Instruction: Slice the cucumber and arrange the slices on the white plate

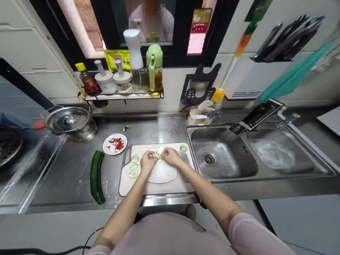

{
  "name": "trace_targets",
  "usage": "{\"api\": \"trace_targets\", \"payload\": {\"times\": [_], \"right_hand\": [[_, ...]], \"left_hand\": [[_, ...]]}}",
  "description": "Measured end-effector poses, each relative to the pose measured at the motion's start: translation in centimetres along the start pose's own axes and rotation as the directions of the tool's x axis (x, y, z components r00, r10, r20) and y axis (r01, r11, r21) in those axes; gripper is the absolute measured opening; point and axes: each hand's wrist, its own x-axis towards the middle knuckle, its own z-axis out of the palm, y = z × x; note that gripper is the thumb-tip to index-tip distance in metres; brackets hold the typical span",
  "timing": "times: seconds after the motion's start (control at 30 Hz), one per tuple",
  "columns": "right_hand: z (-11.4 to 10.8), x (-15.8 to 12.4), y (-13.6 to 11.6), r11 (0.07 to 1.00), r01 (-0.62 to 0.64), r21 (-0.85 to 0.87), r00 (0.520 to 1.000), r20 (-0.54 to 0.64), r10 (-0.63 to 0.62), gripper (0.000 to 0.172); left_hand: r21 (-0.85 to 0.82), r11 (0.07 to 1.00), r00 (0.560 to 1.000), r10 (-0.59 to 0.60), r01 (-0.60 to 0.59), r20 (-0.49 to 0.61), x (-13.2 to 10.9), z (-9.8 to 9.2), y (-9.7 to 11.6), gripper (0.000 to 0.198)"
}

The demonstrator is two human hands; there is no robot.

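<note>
Both hands meet over a white plate (162, 173) that rests on a white cutting board (127, 184). My left hand (148, 161) and my right hand (170, 156) are closed, fingertips pinched on thin cucumber slices (159, 157) between them. More cucumber slices (134, 167) lie in a row on the board left of my left hand. One slice (183, 147) sits at the board's far right corner. A whole cucumber (96, 176) lies on the steel counter left of the board.
A small plate of red chilli pieces (115, 144) sits behind the board. A steel pot with lid (69, 122) stands at the left. The sink (223, 158) is right of the board. Bottles and jars stand on a shelf (124, 95). A person shows in the window.
</note>
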Motion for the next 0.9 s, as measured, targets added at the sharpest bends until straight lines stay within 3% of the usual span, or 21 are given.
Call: {"api": "trace_targets", "payload": {"times": [0.17, 0.4, 0.9], "right_hand": [[0.0, 0.6, -0.5, 0.986, 0.017, -0.163, 1.000, 0.010, -0.015, 0.005], [-0.2, 1.4, -1.8, 0.923, -0.052, -0.382, 0.993, 0.077, 0.088, 0.014], [-0.1, 1.8, -2.2, 0.849, -0.011, -0.528, 0.986, 0.133, 0.096, 0.021]], "left_hand": [[0.247, 0.969, 0.999, 0.016, -0.008, -0.033, 0.6, 0.0, 0.6, 0.024], [0.598, 0.801, 0.999, -0.036, 0.020, 0.014, 1.1, 0.3, 1.3, 0.026], [0.801, 0.594, 0.996, 0.003, -0.072, 0.088, 1.4, 0.6, 1.8, 0.025]]}}
